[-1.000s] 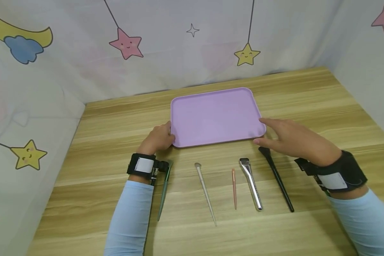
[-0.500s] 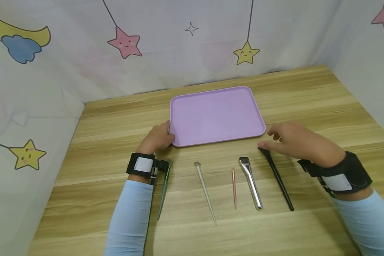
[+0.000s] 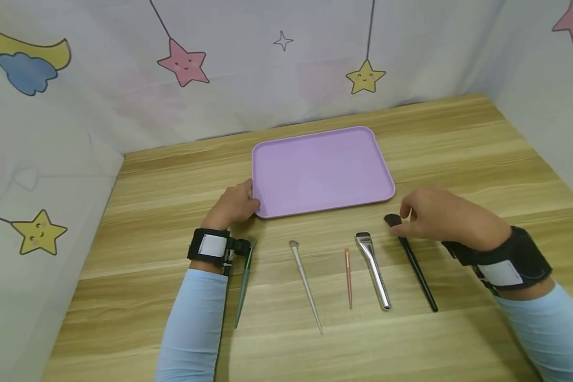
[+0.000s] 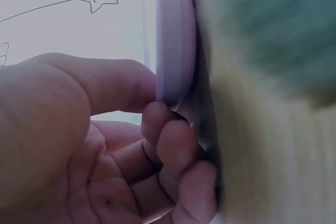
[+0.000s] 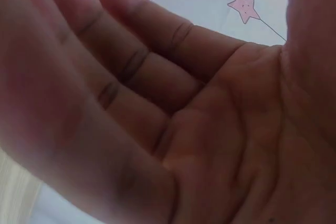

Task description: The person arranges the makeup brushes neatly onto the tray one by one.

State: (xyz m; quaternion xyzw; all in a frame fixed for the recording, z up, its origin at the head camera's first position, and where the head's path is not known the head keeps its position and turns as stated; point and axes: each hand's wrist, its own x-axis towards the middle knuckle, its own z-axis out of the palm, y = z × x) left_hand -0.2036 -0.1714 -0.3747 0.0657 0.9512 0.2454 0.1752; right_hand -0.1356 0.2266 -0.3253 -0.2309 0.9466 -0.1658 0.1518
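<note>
At the near left corner of the purple tray, my left hand pinches the rim; in the left wrist view the thumb lies on one side of the tray edge and the curled fingers on the other. My right hand is over the upper part of a black makeup brush, fingers loosely bent. The right wrist view shows the palm with nothing held; whether the fingertips touch the brush is hidden. Left of it lie a silver flat brush, a small pink brush and a pale thin brush.
A green brush lies beside the left wrist strap, its head partly covered by the wrist camera. The wooden table ends at a white cloth backdrop with printed stars behind and at both sides.
My right hand has left the tray's right corner and come down and nearer onto the head end of the black brush. The left hand stays at the tray corner.
</note>
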